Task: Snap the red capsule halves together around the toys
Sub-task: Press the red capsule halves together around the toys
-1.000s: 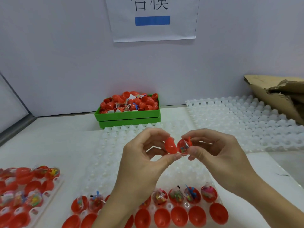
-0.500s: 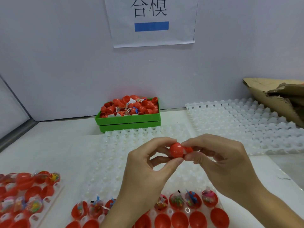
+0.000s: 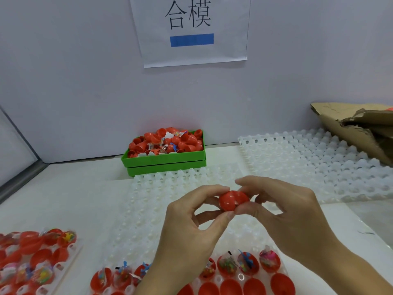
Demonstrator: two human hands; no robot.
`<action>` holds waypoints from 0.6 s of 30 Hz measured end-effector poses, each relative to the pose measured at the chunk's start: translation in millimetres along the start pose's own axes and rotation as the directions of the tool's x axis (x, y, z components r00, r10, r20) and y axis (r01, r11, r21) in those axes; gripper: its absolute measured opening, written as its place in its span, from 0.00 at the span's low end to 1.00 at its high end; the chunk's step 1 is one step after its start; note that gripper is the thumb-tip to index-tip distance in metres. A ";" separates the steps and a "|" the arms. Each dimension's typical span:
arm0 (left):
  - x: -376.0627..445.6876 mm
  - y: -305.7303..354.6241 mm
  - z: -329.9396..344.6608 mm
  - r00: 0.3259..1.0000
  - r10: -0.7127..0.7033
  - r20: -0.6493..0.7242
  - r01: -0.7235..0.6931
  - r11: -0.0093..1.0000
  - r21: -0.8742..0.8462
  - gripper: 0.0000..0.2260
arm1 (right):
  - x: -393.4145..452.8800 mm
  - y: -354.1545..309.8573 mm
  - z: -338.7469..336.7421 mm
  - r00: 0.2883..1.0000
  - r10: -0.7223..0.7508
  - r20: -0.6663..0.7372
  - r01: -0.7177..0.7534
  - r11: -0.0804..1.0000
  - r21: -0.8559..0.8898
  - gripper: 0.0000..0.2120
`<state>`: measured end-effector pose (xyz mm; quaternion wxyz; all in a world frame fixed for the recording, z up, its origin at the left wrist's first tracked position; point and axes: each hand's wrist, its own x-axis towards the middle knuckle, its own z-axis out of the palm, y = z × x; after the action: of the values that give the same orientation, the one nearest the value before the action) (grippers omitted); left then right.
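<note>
A red capsule (image 3: 232, 200) with its two halves pressed together sits between both hands above the white tray. My left hand (image 3: 191, 233) pinches its left half with thumb and forefinger. My right hand (image 3: 285, 216) pinches the right half the same way. A small white scrap shows at the seam. Below the hands, a white moulded tray (image 3: 148, 209) carries a row of open red halves with bagged toys (image 3: 246, 264) and a row of empty red halves (image 3: 230, 286).
A green bin (image 3: 165, 160) heaped with red halves and toys stands at the back wall. Another white tray (image 3: 314, 160) lies at the right, beside torn cardboard (image 3: 357, 133). A further tray of filled red halves (image 3: 32, 258) sits at the lower left.
One second ago the two halves were apart, one in each hand. The hands came together and the halves now meet as one capsule.
</note>
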<state>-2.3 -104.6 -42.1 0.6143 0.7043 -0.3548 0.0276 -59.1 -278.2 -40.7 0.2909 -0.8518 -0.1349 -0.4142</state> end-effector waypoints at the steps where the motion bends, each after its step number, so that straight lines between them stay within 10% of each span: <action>1: 0.0 0.1 -0.6 1.000 -0.003 -0.002 0.003 1.000 0.001 0.16 | 1.2 -0.5 -0.6 1.000 0.018 0.002 -0.018 0.998 0.052 0.12; 6: 0.8 1.5 -3.3 1.000 -0.029 0.012 0.029 0.998 -0.052 0.16 | 0.9 -1.8 0.0 0.984 0.167 0.065 -0.179 0.928 0.327 0.13; 18: 3.0 3.8 -2.7 0.997 -0.069 -0.018 0.066 0.989 -0.131 0.11 | 1.4 -8.8 3.0 0.976 0.214 0.031 -0.211 0.910 0.358 0.14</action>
<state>-1.0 -103.5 -36.9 0.6636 0.6739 -0.3247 -0.0085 -60.5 -269.5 -37.6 0.4857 -0.7918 -0.1136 -0.3524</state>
